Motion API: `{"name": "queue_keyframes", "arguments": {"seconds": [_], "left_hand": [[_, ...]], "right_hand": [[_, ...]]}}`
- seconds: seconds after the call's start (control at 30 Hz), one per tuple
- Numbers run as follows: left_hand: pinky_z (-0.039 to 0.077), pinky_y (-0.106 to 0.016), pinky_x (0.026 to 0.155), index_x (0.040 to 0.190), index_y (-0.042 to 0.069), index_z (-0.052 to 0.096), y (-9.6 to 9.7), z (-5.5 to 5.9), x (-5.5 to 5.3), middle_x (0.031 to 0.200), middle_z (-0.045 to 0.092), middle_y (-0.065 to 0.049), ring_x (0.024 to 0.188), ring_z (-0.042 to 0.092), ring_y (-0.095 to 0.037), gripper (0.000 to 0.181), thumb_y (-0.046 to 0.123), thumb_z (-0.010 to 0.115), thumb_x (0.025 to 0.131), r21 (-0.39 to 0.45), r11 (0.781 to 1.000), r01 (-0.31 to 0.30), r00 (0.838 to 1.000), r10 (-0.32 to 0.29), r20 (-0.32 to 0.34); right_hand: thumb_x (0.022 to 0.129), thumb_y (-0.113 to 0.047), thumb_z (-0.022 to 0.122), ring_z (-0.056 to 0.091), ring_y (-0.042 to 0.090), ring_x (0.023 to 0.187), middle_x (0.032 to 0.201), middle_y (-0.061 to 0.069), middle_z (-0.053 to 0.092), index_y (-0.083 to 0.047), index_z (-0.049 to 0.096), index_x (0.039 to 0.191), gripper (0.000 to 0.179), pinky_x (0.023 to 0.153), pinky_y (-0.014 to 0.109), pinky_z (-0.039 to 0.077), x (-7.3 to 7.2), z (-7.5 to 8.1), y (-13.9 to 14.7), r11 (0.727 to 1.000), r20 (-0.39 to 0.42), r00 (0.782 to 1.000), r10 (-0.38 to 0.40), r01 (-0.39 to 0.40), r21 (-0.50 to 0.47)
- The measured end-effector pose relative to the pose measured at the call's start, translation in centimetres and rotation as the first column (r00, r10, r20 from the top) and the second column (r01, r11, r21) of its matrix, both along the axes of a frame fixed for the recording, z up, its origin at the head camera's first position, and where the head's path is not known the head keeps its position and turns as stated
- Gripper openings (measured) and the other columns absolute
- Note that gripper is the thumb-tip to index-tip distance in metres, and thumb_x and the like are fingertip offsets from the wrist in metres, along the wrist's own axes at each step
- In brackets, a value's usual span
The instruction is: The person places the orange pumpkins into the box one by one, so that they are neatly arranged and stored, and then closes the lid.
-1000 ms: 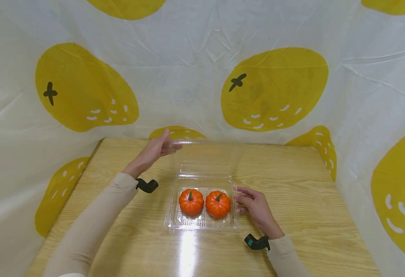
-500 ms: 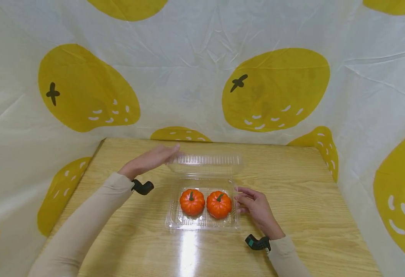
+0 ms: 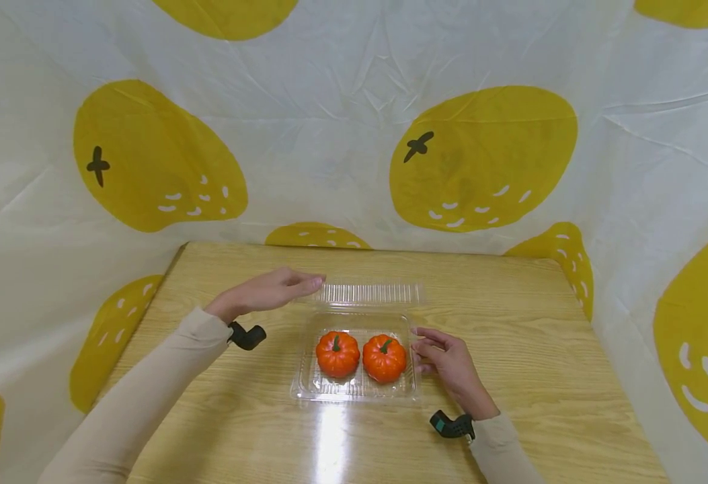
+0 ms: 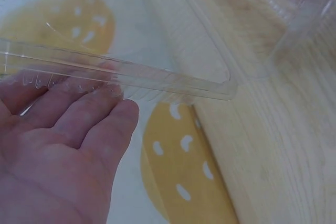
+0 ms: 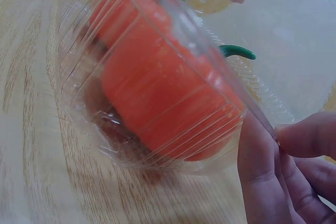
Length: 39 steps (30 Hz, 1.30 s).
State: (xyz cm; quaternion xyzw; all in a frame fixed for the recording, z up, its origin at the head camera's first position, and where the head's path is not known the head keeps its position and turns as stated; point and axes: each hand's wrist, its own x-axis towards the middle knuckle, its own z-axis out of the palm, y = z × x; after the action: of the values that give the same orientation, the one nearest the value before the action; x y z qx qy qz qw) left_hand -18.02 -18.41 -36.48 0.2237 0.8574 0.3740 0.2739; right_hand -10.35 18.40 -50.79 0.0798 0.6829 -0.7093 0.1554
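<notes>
A clear plastic clamshell container (image 3: 329, 396) lies open on the table, holding two orange toy pumpkins (image 3: 338, 354) with green stems (image 5: 239, 52). Its ribbed lid (image 3: 368, 294) is raised at the far side. My left hand (image 3: 269, 289) is at the lid's left end; in the left wrist view its extended fingers (image 4: 86, 111) touch the lid from behind, and they show through the plastic. My right hand (image 3: 447, 363) pinches the container's right rim between thumb and index finger, as the right wrist view shows.
The container rests on a light wooden table (image 3: 541, 376). A white curtain (image 3: 317, 168) with yellow fruit prints surrounds the back and both sides. A dark camera mount (image 3: 247, 336) sits on the left wrist, another (image 3: 450, 425) on the right.
My left hand has moved nearer to me, along with the lid's edge, and the lid now looks shorter in the head view. The right hand and pumpkins have stayed put.
</notes>
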Motion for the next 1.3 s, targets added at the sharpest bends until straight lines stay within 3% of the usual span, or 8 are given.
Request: {"name": "queue_keyframes", "arguments": {"seconds": [0.17, 0.4, 0.8, 1.07, 1.3], "left_hand": [[0.029, -0.055, 0.129, 0.159, 0.013, 0.039, 0.1, -0.1, 0.8, 0.169, 0.035, -0.004, 0.157, 0.035, -0.031, 0.073, 0.063, 0.039, 0.106, -0.013, 1.0, 0.024, 1.0, -0.024, -0.003], [0.026, -0.053, 0.131, 0.162, 0.012, 0.032, 0.5, -0.7, 2.0, 0.171, 0.029, -0.008, 0.159, 0.029, -0.031, 0.08, 0.064, 0.045, 0.104, -0.096, 0.994, 0.046, 0.994, -0.055, -0.094], [0.017, -0.049, 0.134, 0.165, 0.006, 0.014, 0.5, -1.5, 3.7, 0.175, 0.009, -0.012, 0.164, 0.009, -0.028, 0.092, 0.063, 0.049, 0.102, -0.152, 0.982, 0.109, 0.985, -0.128, -0.118], [0.017, -0.048, 0.134, 0.166, 0.01, 0.011, 0.4, -2.7, 4.7, 0.175, 0.006, -0.008, 0.164, 0.007, -0.024, 0.096, 0.066, 0.051, 0.1, -0.164, 0.982, 0.096, 0.98, -0.122, -0.158], [0.02, -0.049, 0.133, 0.167, 0.012, 0.013, 0.2, -4.0, 5.6, 0.175, 0.005, -0.006, 0.164, 0.008, -0.024, 0.097, 0.069, 0.051, 0.099, -0.184, 0.98, 0.082, 0.964, -0.125, -0.234]], "right_hand": [[0.099, -0.003, 0.066, 0.068, 0.007, 0.076, 0.093, -0.003, 0.073, 0.009, 0.053, 0.143, 0.048, 0.066, 0.025, 0.064, 0.0, -0.1, -0.1, 1.0, -0.005, 1.0, 0.002, -0.002, -0.008], [0.099, -0.003, 0.064, 0.068, 0.007, 0.076, 0.091, -0.005, 0.071, 0.009, 0.053, 0.143, 0.047, 0.067, 0.025, 0.064, -0.1, -0.4, 0.0, 1.0, -0.012, 1.0, 0.009, -0.009, -0.011], [0.101, -0.008, 0.064, 0.067, 0.008, 0.074, 0.085, -0.002, 0.073, 0.008, 0.058, 0.139, 0.042, 0.067, 0.027, 0.064, -0.1, -0.4, -0.1, 1.0, -0.02, 1.0, 0.009, -0.008, 0.02], [0.102, -0.015, 0.065, 0.067, 0.009, 0.074, 0.085, -0.001, 0.07, 0.007, 0.058, 0.14, 0.044, 0.067, 0.026, 0.063, 0.0, -0.7, -0.1, 1.0, -0.014, 1.0, 0.014, -0.014, 0.005], [0.106, -0.015, 0.057, 0.069, 0.011, 0.08, 0.099, 0.0, 0.074, 0.006, 0.059, 0.139, 0.039, 0.07, 0.028, 0.064, -0.1, -0.6, -0.3, 0.999, 0.017, 0.999, -0.04, 0.039, 0.032]]}}
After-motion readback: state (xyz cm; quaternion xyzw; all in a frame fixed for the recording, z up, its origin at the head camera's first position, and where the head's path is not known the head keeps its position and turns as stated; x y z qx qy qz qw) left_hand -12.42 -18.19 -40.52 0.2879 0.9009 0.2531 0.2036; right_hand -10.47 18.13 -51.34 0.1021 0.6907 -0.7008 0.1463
